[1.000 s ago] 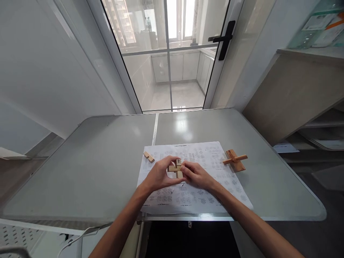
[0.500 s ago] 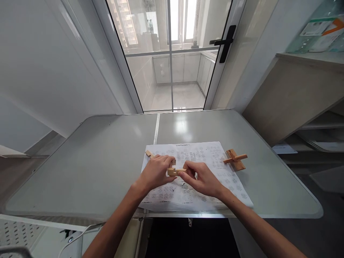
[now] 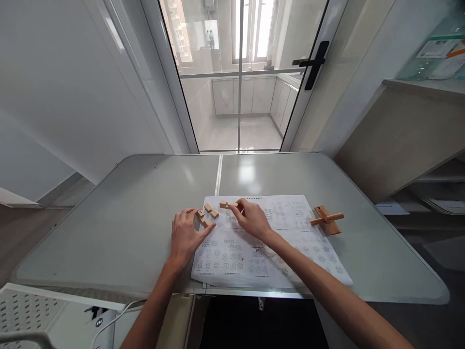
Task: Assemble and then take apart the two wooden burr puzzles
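Note:
My left hand (image 3: 186, 235) lies near the left edge of a printed paper sheet (image 3: 269, 247), its fingers pinching a small notched wooden piece (image 3: 202, 218) that rests on the table. A second wooden piece (image 3: 211, 210) lies loose right beside it. My right hand (image 3: 251, 219) reaches over the sheet's top edge, its fingertips closed on a third wooden piece (image 3: 226, 205) lying flat there. An assembled wooden cross (image 3: 326, 219) sits at the sheet's right edge, apart from both hands.
The grey folding table (image 3: 127, 213) has a seam down its middle. A glass door with a black handle (image 3: 313, 60) stands behind it. A shelf unit (image 3: 407, 131) is at the right. A white cable (image 3: 112, 315) hangs below the front edge.
The joined pieces held between both hands have come apart. My left hand moved left with one piece, my right hand carried another up to the sheet's top edge.

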Demonstrator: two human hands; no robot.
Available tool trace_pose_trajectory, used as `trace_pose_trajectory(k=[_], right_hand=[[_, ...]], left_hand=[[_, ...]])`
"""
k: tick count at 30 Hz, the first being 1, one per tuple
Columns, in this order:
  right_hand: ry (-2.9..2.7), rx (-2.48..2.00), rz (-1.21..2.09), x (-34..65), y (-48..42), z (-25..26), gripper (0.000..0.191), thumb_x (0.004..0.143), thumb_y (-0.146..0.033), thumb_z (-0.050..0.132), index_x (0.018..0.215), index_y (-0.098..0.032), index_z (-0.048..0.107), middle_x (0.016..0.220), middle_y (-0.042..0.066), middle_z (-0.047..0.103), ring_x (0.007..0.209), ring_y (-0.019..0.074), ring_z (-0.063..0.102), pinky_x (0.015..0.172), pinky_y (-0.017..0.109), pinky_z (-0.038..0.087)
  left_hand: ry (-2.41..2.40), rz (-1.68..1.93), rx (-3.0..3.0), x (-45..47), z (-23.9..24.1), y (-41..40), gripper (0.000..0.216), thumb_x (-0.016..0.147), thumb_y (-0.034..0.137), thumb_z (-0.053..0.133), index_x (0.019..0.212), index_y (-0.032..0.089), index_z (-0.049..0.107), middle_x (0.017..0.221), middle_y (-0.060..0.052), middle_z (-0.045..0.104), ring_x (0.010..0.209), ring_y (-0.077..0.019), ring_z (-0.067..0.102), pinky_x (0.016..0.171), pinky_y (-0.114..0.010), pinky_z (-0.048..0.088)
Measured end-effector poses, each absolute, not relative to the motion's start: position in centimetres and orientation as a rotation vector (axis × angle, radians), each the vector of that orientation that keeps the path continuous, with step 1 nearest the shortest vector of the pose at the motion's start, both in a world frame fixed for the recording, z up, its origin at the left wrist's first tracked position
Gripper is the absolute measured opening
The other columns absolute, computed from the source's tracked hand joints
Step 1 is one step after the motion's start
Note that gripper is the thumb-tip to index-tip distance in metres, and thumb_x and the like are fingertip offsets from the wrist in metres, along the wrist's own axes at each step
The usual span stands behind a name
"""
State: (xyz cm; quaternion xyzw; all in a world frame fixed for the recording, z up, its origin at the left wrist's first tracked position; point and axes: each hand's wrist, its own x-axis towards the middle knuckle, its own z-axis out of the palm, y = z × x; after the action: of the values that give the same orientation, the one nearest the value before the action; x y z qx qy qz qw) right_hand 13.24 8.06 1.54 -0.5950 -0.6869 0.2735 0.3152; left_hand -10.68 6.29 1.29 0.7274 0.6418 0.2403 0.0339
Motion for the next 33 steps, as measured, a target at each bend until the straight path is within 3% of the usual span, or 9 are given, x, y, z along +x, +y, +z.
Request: trace_pose_trajectory(k=[7, 13, 16, 20, 22, 24, 27, 33], right_hand=[[-1.93, -1.661, 0.601, 9.0, 9.8, 0.5, 0.027, 0.112, -0.039, 0.051, 0.11, -0.02, 0.07, 0.116, 0.012, 0.074, 0.096, 0.0252, 0.071, 0.08, 0.033, 0.046], [-2.006, -1.539, 0.664, 10.7, 7.8, 0.3, 0.025, 0.109, -0.029, 0.055, 0.129, -0.022, 0.068, 0.117, 0.011, 0.071, 0.102, 0.0252, 0.071, 0.087, 0.034, 0.052], [-1.963, -1.474, 0.73, 14.0, 4.4, 0.4, 0.025, 0.108, -0.027, 0.055, 0.13, -0.023, 0.067, 0.114, 0.009, 0.073, 0.092, 0.0214, 0.072, 0.086, 0.034, 0.056], [-1.696, -1.492, 0.852, 18.4, -1.5, -0.1, 0.022, 0.107, -0.037, 0.057, 0.116, -0.024, 0.071, 0.1, 0.009, 0.077, 0.085, 0.0254, 0.073, 0.078, 0.039, 0.061], [-1.589, -1.538, 0.875, 19.9, -3.8, -0.6, 0.025, 0.105, -0.042, 0.059, 0.115, -0.024, 0.073, 0.102, 0.01, 0.078, 0.087, 0.0279, 0.074, 0.077, 0.041, 0.061], [-1.513, -1.594, 0.893, 21.2, -5.3, -1.1, 0.028, 0.105, -0.047, 0.059, 0.116, -0.026, 0.074, 0.107, 0.011, 0.079, 0.093, 0.0299, 0.075, 0.079, 0.042, 0.063], [-1.464, -1.614, 0.928, 22.5, -6.1, -1.9, 0.033, 0.103, -0.053, 0.061, 0.115, -0.027, 0.076, 0.11, 0.012, 0.08, 0.097, 0.0315, 0.077, 0.08, 0.042, 0.065], [-1.4, -1.576, 0.931, 23.0, -6.1, -2.6, 0.035, 0.103, -0.056, 0.059, 0.109, -0.027, 0.078, 0.101, 0.01, 0.081, 0.089, 0.0304, 0.077, 0.078, 0.04, 0.064]], left_hand=[[2.036, 0.834, 2.207, -9.7, -0.7, 7.3, 0.055, 0.086, 0.056, 0.079, 0.126, 0.02, 0.07, 0.14, -0.017, 0.069, 0.134, -0.0416, 0.056, 0.111, -0.056, 0.045], [1.99, 0.858, 2.208, -10.3, -1.9, 7.6, 0.071, 0.087, 0.061, 0.077, 0.142, 0.02, 0.06, 0.146, -0.02, 0.063, 0.136, -0.0417, 0.055, 0.115, -0.059, 0.044], [1.925, 0.9, 2.167, -10.8, -2.0, 6.2, 0.079, 0.087, 0.058, 0.077, 0.151, 0.02, 0.049, 0.15, -0.019, 0.059, 0.141, -0.0413, 0.052, 0.118, -0.061, 0.043], [1.748, 1.034, 2.201, -9.6, -0.5, 2.3, 0.052, 0.101, 0.04, 0.063, 0.149, 0.025, 0.051, 0.149, -0.014, 0.061, 0.152, -0.0367, 0.044, 0.123, -0.061, 0.039], [1.5, 0.99, 2.251, -8.1, 0.6, 0.3, 0.036, 0.102, 0.036, 0.063, 0.137, 0.028, 0.062, 0.137, -0.01, 0.071, 0.141, -0.0341, 0.056, 0.118, -0.057, 0.046], [1.246, 0.788, 2.174, -6.7, 1.4, -1.2, 0.018, 0.103, 0.038, 0.062, 0.113, 0.028, 0.073, 0.11, -0.007, 0.079, 0.108, -0.0282, 0.072, 0.097, -0.044, 0.058], [1.17, 0.627, 1.856, -5.4, 1.6, -1.9, 0.036, 0.105, 0.048, 0.057, 0.084, 0.023, 0.072, 0.076, -0.004, 0.074, 0.067, -0.0185, 0.067, 0.065, -0.03, 0.054], [1.29, 0.71, 1.491, -5.0, 0.9, -1.3, 0.045, 0.101, 0.06, 0.058, 0.08, 0.021, 0.067, 0.06, 0.001, 0.062, 0.054, -0.0152, 0.057, 0.055, -0.026, 0.045]])
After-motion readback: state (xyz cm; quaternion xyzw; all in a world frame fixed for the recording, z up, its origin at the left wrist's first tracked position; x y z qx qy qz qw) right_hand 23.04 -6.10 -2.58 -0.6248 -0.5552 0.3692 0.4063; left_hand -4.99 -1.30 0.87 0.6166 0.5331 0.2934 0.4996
